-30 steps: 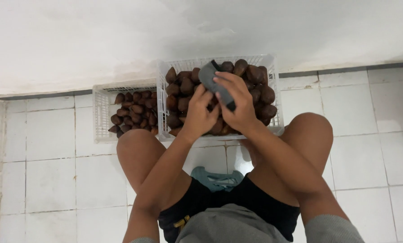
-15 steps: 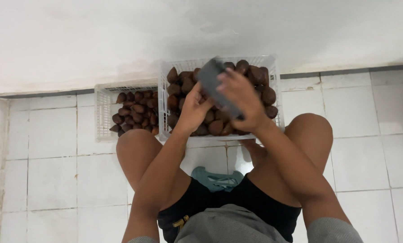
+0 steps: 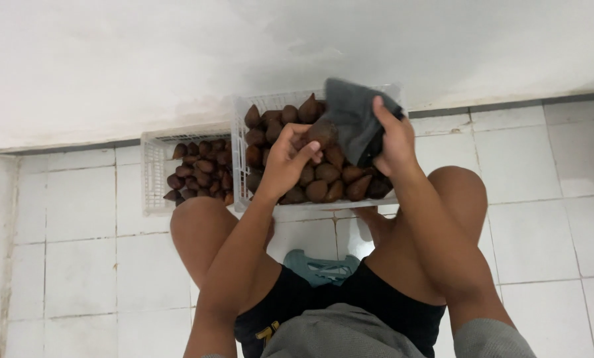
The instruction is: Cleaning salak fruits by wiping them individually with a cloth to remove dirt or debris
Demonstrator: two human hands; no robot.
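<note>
While left hand (image 3: 285,162) fingers pinch a scaly brown fruit (image 3: 320,132), right hand (image 3: 393,142) clutches soft grey cloth (image 3: 351,119) over white mesh basket (image 3: 238,159).

My grey cloth (image 3: 353,122) is hiding the far right corner of the large white basket (image 3: 238,159), covering some brown fruits there.

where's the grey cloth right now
In the head view the grey cloth is in the right hand, held over the far right part of the larger white basket of brown fruit, beside the fruit the left hand holds.
</note>
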